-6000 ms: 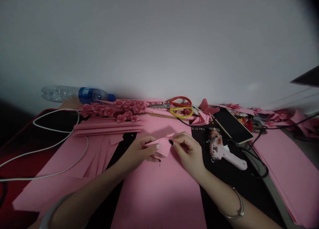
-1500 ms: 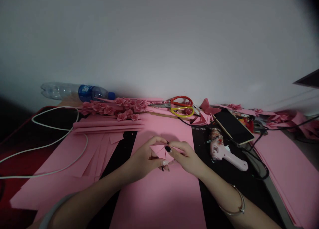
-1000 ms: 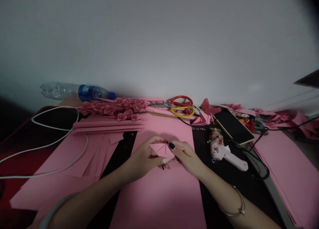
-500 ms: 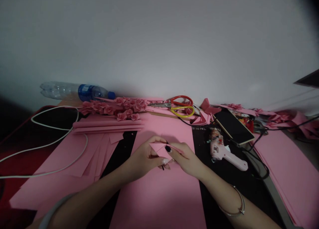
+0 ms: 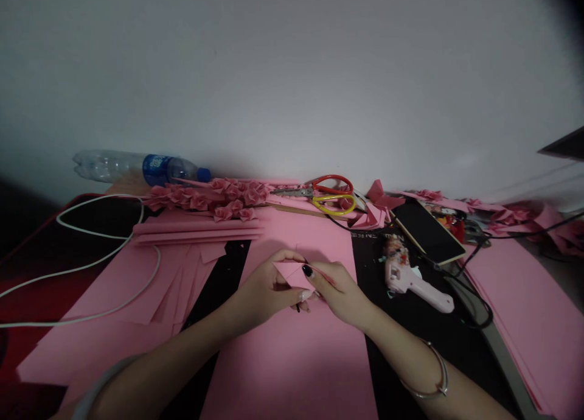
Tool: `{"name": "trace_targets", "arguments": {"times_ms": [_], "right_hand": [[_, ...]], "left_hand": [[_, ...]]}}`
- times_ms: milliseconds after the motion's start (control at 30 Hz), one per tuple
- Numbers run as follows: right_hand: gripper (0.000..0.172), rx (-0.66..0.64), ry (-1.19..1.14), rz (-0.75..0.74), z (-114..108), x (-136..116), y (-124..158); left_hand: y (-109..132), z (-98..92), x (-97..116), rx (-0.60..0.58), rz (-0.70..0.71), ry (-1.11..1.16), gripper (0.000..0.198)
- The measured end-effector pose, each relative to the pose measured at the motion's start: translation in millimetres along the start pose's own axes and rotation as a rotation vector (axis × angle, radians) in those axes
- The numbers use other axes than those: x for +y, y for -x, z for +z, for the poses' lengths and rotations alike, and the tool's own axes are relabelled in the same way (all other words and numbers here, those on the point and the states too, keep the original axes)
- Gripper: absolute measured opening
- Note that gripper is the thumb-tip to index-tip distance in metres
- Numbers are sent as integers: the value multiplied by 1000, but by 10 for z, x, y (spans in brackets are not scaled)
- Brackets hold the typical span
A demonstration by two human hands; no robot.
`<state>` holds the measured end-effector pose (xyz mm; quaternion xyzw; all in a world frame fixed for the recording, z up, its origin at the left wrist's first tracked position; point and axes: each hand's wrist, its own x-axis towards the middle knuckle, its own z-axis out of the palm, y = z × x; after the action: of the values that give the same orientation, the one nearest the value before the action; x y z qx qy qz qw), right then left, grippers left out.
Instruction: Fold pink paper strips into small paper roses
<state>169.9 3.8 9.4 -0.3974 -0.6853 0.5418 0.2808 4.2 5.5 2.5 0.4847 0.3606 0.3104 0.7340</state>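
Observation:
A small folded piece of pink paper sits between both hands, low over a large pink sheet on the table. My left hand curls around its left side, thumb and fingers pinched on it. My right hand pinches its right edge, the dark-nailed thumb on top. A thin bangle circles my right wrist.
Along the wall lie a plastic bottle, a row of pink paper roses, rolled pink paper and red and yellow scissors. A pink glue gun, phone and cables lie right. A white cable loops left.
Six seconds ago the paper was held higher and more open; both hands have since lowered it and closed in on it. Over the last second only the fingers shift slightly.

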Motion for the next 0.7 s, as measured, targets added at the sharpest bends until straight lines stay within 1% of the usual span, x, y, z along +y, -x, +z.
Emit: {"name": "trace_targets", "arguments": {"times_ms": [133,300,367,467,533,700], "right_hand": [[41,9,-21,5,25,-32,17],[43,97,-15,36,32,-8,22],[41,118,-33,41,32,11,22],[35,58,-103,42,37,25,23],[35,14,-120,49,40,27,27],[40,28,-101,54,49,34,44]], "left_hand": [[14,-11,-39,-6,-27,-19,34],[25,-11,-39,10,-47,-32,37],[24,-6,-34,7,-38,-14,35],[25,4,-29,-21,-16,7,29],[30,12,-25,-27,-16,4,28],[52,25,-18,-25,-66,-64,28]]}}
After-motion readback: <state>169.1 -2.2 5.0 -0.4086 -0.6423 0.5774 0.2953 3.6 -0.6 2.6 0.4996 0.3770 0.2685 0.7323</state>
